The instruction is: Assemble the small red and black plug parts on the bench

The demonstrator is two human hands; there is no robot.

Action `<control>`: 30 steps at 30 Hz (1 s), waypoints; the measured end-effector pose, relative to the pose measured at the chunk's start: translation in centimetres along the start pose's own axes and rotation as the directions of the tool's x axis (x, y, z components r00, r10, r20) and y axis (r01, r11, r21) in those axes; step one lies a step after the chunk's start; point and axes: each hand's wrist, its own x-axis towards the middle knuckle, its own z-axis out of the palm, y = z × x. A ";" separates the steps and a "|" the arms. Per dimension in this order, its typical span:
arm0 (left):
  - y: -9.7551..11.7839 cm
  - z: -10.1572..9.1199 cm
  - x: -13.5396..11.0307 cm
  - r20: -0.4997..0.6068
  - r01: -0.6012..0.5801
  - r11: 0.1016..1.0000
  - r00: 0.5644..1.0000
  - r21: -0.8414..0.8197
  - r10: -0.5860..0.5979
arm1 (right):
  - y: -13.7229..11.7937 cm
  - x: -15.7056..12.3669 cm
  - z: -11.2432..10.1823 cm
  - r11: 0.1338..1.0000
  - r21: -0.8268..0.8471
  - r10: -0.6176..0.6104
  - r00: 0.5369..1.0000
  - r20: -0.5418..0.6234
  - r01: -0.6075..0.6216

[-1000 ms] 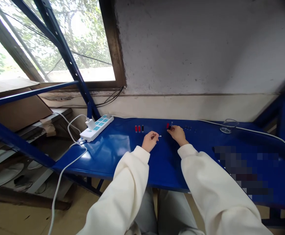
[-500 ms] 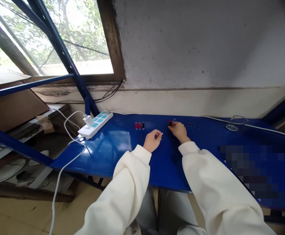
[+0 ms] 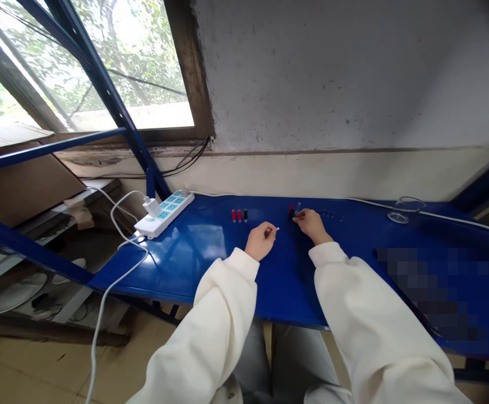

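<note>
My left hand (image 3: 260, 240) rests curled on the blue metal table (image 3: 211, 264), pinching a small white-tipped piece (image 3: 276, 229) that sticks out to the right. My right hand (image 3: 310, 224) lies farther back, fingers closed around a small dark and red part (image 3: 291, 211) beside a tiny upright piece. Three small upright plugs, two red and one black (image 3: 239, 215), stand in a row to the left of my hands. A row of tiny dark parts (image 3: 331, 214) lies just right of my right hand.
A white power strip (image 3: 164, 215) with a plugged-in adapter and a white cable (image 3: 114, 280) lies at the table's back left. A clear glass dish (image 3: 400, 214) and a thin white wire sit at the back right. Wall and window behind; cardboard and blue shelf beams on the left.
The view has tilted down slightly. Both hands have stayed at nearly the same spot, the right hand's fingers shifting a little at the small dark and red part.
</note>
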 end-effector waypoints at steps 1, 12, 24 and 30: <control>0.0 0.0 0.0 0.001 0.002 1.000 1.000 0.000 -0.002 | 0.1 0.0 0.0 1.000 0.000 0.000 1.000 0.006 0.000; -0.3 -0.1 -0.2 -0.058 -0.036 0.945 0.997 0.325 0.058 | -0.1 -0.6 -0.7 0.998 -0.050 0.044 0.998 -0.052 -0.047; -0.8 -2.2 1.3 -0.260 0.275 0.723 0.956 0.633 -0.137 | -0.8 -1.3 -1.4 0.993 -0.081 0.092 0.995 0.028 -0.090; -0.9 -2.1 1.6 -0.232 0.305 0.689 0.952 0.657 -0.200 | -1.5 -2.3 -2.3 0.965 -0.248 0.087 0.996 0.015 -0.080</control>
